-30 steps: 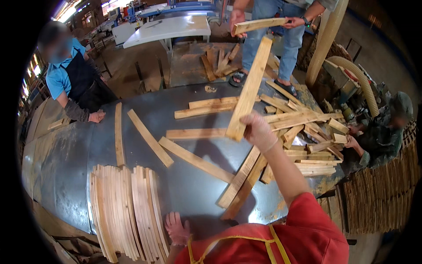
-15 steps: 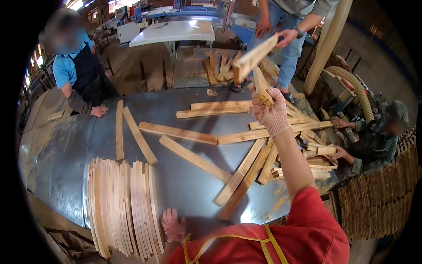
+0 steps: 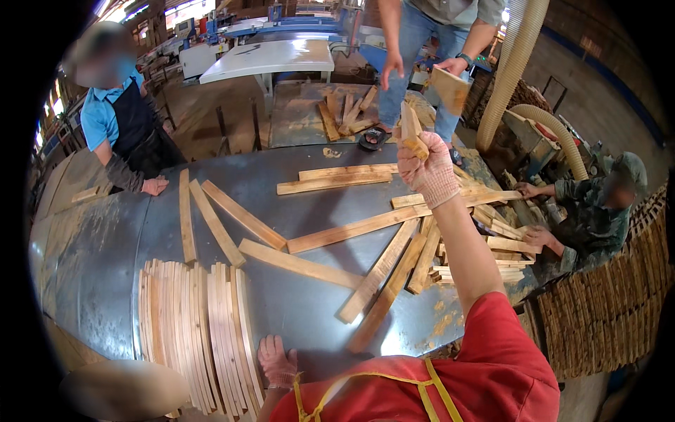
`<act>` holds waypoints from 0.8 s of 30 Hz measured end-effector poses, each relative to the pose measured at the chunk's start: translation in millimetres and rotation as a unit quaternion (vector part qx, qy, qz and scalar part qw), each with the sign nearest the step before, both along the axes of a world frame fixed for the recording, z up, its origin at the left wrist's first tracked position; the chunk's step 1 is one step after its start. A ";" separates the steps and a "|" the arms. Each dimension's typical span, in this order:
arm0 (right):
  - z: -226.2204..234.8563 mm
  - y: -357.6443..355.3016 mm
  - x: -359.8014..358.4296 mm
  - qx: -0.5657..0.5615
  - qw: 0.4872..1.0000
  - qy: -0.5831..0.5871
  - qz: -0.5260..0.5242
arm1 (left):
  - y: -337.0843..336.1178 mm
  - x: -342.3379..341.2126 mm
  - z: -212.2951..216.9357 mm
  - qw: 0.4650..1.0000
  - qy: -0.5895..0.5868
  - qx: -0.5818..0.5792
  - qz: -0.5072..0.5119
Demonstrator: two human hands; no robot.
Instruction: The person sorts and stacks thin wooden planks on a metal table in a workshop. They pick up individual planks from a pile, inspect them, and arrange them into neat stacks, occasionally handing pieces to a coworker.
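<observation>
My right hand (image 3: 430,169), in a pale knitted glove, is raised over the far side of the metal table (image 3: 309,281). Its fingers are wrapped round a short wooden slat (image 3: 410,128), whose near end pokes out above the fist. In a similar glove, my left hand (image 3: 277,359) lies flat on the table near my body, fingers stretched out and holding nothing. Just left of it stands a tight row of curved wooden slats (image 3: 190,330) set on edge. Several loose slats (image 3: 299,264) lie scattered across the middle, some crossing below my right forearm.
Across the table a standing person holds a wooden board (image 3: 450,90). At right a crouching person grips a long slat (image 3: 365,228) beside a slat pile (image 3: 492,264). Another person leans on the table at far left. A ribbed hose (image 3: 517,77) and stacked wood (image 3: 598,316) stand right.
The long slat at right has slid left, pushing a loose slat round. The person opposite has lowered and turned their board. A blurred rounded shape has appeared at lower left. My left hand stays put.
</observation>
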State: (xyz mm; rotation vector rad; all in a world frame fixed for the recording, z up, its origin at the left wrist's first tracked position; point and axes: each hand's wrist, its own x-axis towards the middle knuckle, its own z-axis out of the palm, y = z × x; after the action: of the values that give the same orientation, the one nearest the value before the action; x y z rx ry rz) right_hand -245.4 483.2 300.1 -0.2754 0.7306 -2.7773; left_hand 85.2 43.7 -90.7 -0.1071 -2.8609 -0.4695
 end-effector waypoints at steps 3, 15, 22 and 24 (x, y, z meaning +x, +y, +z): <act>-2.9 -5.3 1.6 0.041 0.996 -0.021 -0.073 | 0.3 2.2 3.0 1.000 -0.027 0.004 0.008; -15.0 17.5 -0.3 -0.005 0.999 0.017 -0.040 | 4.3 -2.2 14.6 0.997 -0.075 0.009 0.023; -197.0 -6.7 30.3 0.187 0.973 -0.127 -0.048 | 8.4 -5.9 25.5 0.997 -0.065 -0.014 0.027; -251.7 -42.5 58.5 0.475 0.875 -0.069 0.062 | 10.0 -9.7 22.4 0.998 -0.056 -0.015 0.031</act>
State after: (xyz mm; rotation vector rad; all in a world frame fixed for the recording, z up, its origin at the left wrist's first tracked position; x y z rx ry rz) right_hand -186.9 440.7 48.4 0.0782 1.8080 -1.9637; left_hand 75.4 53.7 -68.3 0.0022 -2.9718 -0.4340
